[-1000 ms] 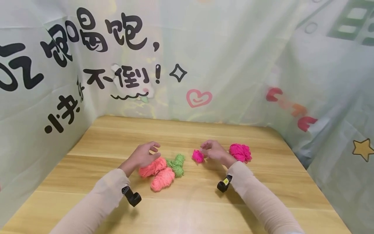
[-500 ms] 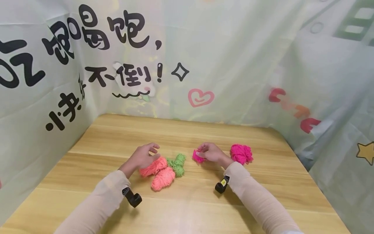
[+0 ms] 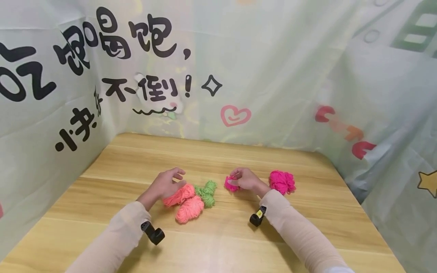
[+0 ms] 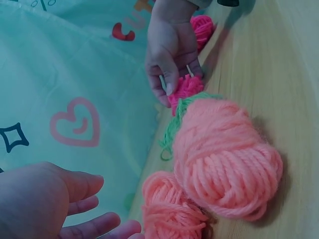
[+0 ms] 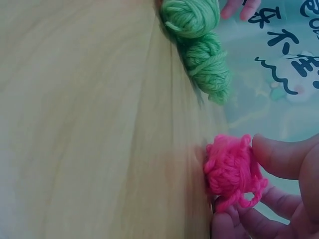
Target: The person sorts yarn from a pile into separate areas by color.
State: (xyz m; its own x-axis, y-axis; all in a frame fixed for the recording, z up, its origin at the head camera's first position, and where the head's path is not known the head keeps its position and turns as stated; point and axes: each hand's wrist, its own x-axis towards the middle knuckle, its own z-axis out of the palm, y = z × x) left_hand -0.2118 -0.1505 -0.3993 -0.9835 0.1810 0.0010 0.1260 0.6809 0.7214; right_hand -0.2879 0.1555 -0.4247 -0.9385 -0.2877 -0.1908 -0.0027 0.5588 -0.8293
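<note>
My right hand point(image 3: 247, 179) pinches a small hot-pink yarn ball point(image 3: 230, 185) on the table; in the right wrist view the thumb lies on one side of the ball point(image 5: 232, 169) and the fingers curl at the other. Over the coral yarn, my left hand point(image 3: 164, 184) hovers with relaxed fingers and nothing in them. Two coral yarn skeins, one at the back point(image 3: 181, 194) and one in front point(image 3: 189, 209), lie against each other. Green yarn point(image 3: 207, 193) touches them on the right, between my two hands.
A larger hot-pink yarn bundle point(image 3: 282, 181) sits right of my right wrist. The wooden table point(image 3: 218, 239) ends at printed cloth point(image 3: 273, 76) hung behind and along both sides. Each wrist carries a small black camera point(image 3: 153, 232).
My right hand's fingers have closed onto the small pink ball from its right side. The left hand stays almost in place, and the yarn has hardly moved.
</note>
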